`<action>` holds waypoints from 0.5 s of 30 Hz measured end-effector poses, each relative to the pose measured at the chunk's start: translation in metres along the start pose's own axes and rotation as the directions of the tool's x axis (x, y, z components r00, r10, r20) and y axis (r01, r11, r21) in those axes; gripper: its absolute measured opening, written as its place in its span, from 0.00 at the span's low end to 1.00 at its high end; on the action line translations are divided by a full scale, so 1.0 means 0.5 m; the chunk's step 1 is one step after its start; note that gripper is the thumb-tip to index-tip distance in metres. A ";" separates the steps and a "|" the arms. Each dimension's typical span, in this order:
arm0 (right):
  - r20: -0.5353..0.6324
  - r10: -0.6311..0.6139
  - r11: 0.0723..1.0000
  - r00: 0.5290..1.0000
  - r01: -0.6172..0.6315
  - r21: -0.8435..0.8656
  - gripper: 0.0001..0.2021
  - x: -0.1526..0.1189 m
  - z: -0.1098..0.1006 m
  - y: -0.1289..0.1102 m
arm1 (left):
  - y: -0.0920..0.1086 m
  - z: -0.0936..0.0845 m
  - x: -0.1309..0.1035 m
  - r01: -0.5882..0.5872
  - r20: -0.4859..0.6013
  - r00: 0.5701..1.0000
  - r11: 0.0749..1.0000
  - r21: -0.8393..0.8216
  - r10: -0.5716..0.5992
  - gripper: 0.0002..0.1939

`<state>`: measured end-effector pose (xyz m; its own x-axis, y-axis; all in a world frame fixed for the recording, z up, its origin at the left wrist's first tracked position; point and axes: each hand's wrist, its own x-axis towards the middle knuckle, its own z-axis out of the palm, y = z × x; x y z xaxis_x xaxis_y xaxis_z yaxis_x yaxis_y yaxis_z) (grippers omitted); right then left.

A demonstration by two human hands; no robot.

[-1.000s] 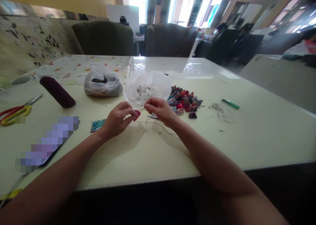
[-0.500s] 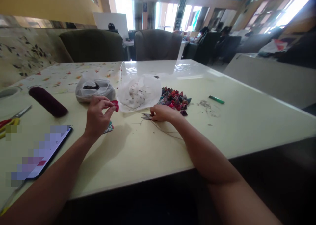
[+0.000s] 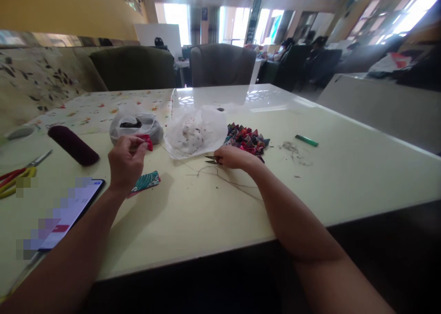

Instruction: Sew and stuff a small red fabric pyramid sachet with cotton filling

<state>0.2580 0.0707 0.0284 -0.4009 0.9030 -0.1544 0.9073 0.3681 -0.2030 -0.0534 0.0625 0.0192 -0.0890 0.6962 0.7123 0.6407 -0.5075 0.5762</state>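
Between the fingertips of my left hand is a small red piece of fabric, pinched above the table. Under that wrist lie flat teal patterned fabric pieces with a red edge. My right hand is closed on small dark thread snips, whose blades point left and stand apart. A thin thread trails over the table below the snips. Just behind my right hand sits a pile of folded, pointed fabric pieces in red, teal and grey.
A white plastic bag and a white sheet holding stuffing stand behind my hands. To the left are a dark maroon thread spool, scissors and a phone. A green tube and thread scraps lie right.
My left hand has moved left with the red fabric, uncovering more of the teal pieces. The snips have shifted slightly right and their blades are wider apart. The view has tilted a little.
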 end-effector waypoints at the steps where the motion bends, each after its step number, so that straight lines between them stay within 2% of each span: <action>1: -0.014 0.011 1.000 1.000 -0.010 0.017 0.07 -0.002 -0.009 0.012 | -0.007 0.000 0.002 0.014 -0.003 1.000 1.000 -0.005 -0.014 0.04; 3: -0.074 0.046 0.998 0.996 -0.042 0.051 0.08 -0.006 -0.025 0.028 | -0.014 0.002 0.003 0.021 0.002 1.000 1.000 -0.013 -0.021 0.04; 4: -0.115 0.069 0.991 0.991 -0.055 0.122 0.09 -0.009 -0.032 0.031 | -0.013 0.004 0.001 0.014 0.012 1.000 1.000 -0.014 -0.014 0.04; 6: -0.191 0.112 0.919 0.975 -0.028 0.394 0.09 -0.014 -0.038 0.023 | -0.004 0.009 -0.006 -0.010 0.047 0.999 1.000 -0.016 0.011 0.03; 8: -0.211 0.126 0.707 0.969 0.062 0.704 0.07 -0.018 -0.035 -0.004 | 0.011 0.015 -0.015 -0.043 0.085 0.995 0.999 -0.020 0.044 0.03; 10: -0.166 0.069 0.496 0.984 0.111 0.861 0.05 -0.021 -0.024 -0.043 | 0.027 0.020 -0.025 -0.080 0.108 0.991 0.997 -0.025 0.082 0.03; 12: -0.100 -0.009 0.382 0.995 0.095 0.919 0.05 -0.023 -0.008 -0.083 | 0.039 0.023 -0.033 -0.116 0.125 0.985 0.993 -0.023 0.118 0.03; 15: -0.041 -0.036 0.257 0.999 0.049 0.965 0.16 -0.027 0.016 -0.130 | 0.052 0.027 -0.042 -0.147 0.150 0.978 0.989 -0.012 0.147 0.04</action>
<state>0.2035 0.0327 0.0358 -0.4278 0.8975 -0.1074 0.0916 -0.0751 -0.9930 -0.0248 0.0415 0.0137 0.1219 0.6822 0.7210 0.6374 -0.6106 0.4700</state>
